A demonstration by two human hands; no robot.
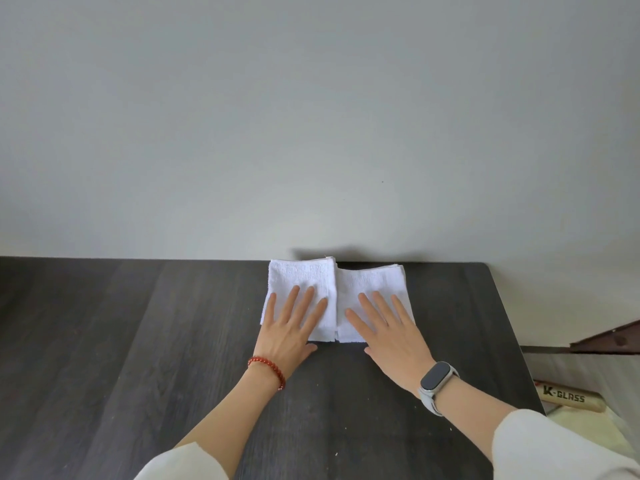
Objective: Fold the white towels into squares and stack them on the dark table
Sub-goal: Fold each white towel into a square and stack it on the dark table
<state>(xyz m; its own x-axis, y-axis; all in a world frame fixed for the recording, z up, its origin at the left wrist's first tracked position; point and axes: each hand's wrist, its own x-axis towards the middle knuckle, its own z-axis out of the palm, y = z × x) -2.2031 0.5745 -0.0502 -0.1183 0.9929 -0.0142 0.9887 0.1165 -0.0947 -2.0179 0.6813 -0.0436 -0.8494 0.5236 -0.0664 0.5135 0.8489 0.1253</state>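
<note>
Fingers point(294, 299) of left hand point(289, 332) spread flat, pressing left folded towel stack point(301, 275); right hand point(391, 336) likewise splayed on right folded towel stack point(372, 280). Both stacks touching side by side at 12 o'clock, far edge of dark bench point(121, 341). Red bead bracelet point(268, 368) left, watch point(435, 377) right.

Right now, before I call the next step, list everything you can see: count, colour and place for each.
Folded white terry towels: two, white, side by side and touching at the table's far edge, left one, right one.
Dark wood-grain table: one, dark grey-brown, against the wall.
Plain wall: one, pale grey, behind the table.
Tube printed K-GLASS: one, cream, below the table's right edge.
Red bead bracelet: one, left wrist.
Grey smartwatch: one, right wrist.
Left hand: flat on the left towel.
Right hand: flat on the right towel.
</note>
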